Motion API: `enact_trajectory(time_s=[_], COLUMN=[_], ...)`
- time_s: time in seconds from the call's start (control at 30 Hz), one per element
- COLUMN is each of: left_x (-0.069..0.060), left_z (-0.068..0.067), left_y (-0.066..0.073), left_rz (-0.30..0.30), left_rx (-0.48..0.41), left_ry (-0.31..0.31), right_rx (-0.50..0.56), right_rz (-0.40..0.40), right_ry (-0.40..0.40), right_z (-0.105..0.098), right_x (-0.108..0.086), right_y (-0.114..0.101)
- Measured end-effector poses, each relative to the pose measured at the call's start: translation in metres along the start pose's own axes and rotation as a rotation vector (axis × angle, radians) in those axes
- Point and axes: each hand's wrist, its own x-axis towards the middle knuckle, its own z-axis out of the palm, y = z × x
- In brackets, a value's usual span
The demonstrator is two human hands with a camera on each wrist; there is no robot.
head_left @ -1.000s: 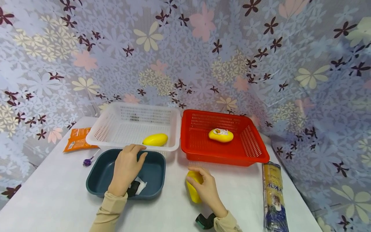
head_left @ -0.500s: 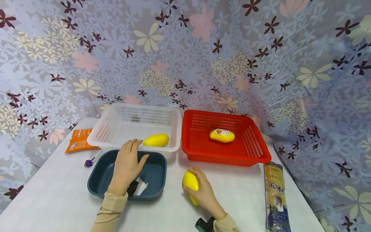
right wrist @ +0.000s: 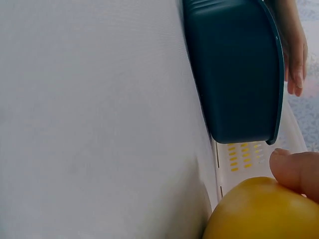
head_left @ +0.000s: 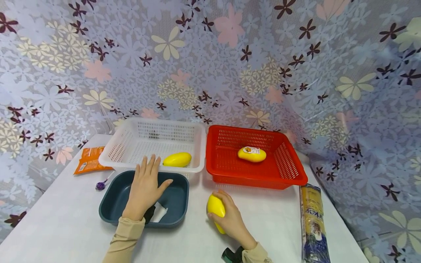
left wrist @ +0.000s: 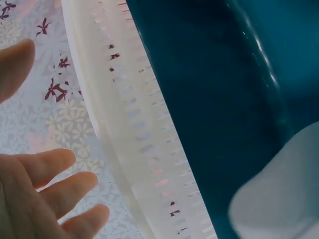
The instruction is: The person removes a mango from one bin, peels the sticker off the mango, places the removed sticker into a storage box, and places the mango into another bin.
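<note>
We hold the yellow fruit with our right hand curled around it, on or just above the bench near the red basket, perhaps so that it cannot roll, while our left hand, fingers spread, hangs over the dark tub.

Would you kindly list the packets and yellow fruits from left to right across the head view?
Orange packet, yellow fruit in the white basket, held fruit in the right-hand grip, labelled fruit in the red basket, long packet.
</note>
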Motion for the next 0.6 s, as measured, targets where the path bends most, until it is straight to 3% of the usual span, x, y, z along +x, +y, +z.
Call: enact_trajectory(time_s=[0.33,0.6], left_x=[-0.0011,-0.0013], left_z=[0.0055,0.0081], left_y=[-0.0056,-0.0078], left_rz=[0.002,0.031], left_rx=[0.003,0.042], left_ry=[-0.068,-0.037], right_rx=[-0.005,0.003], right_rz=[0.005,0.001], right_ry=[-0.009,-0.001], right_z=[-0.0001,0.0005], right_x=[-0.0003,-0.0004], right_y=[0.0005,0.0008])
